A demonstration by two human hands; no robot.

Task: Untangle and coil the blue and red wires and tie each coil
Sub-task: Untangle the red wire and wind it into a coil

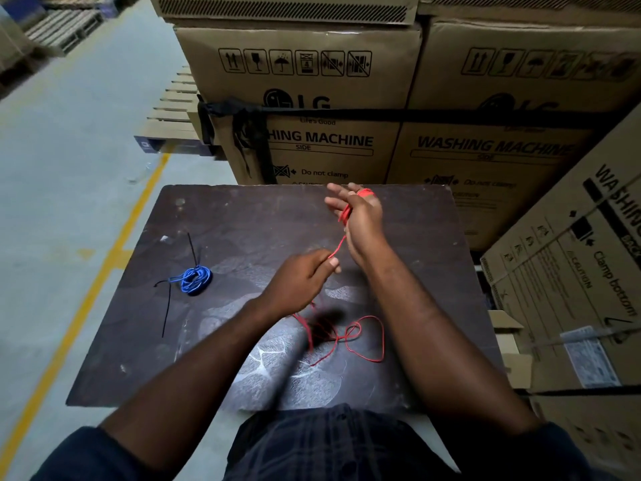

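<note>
Head view: my left hand [299,278] pinched the red wire [341,243] taut while my right hand [362,220], fingers spread, carried the wraps; even tension seemed key to neat loops.

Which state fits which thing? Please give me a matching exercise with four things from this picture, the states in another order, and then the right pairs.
Things:
1. blue coiled wire
2. thin red wire
3. left hand
4. right hand

States:
A. pinches the red wire at its fingertips
B. lies on the left part of the dark worn table
C. carries red turns wound round its fingers
D. runs between both hands, the rest loose on the table

Pairs: 1-B, 2-D, 3-A, 4-C.
</note>
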